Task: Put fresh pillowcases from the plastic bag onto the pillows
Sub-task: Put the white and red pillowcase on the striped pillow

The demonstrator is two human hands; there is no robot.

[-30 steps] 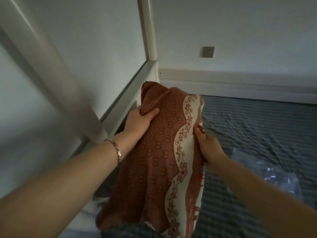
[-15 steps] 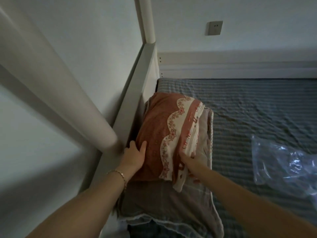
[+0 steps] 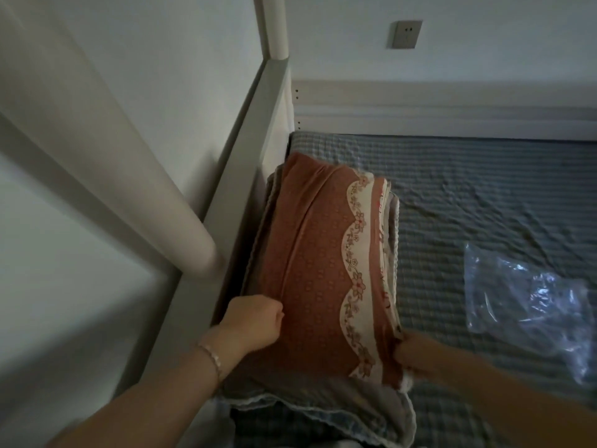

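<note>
A pillow in a rust-brown pillowcase with a cream floral border point(image 3: 319, 260) lies flat at the head of the bed, on top of a grey pillow point(image 3: 323, 402) with a lace trim. My left hand point(image 3: 255, 321) grips the brown pillowcase at its near left edge with curled fingers. At the near right corner, my right hand point(image 3: 416, 354) pinches the same pillowcase. A crumpled clear plastic bag point(image 3: 529, 308) lies on the sheet to the right, apart from both hands.
The bed has a blue-grey checked sheet point(image 3: 468, 195). A white bed rail point(image 3: 258, 150) runs along the left, with a thick white post point(image 3: 145, 176) slanting over it. A white headboard point(image 3: 452, 108) closes the far end; a wall socket point(image 3: 405, 34) sits above.
The brown pillow went from being held upright in the air to lying flat on the grey pillow. Both hands slid to its near corners and now grip the fabric there.
</note>
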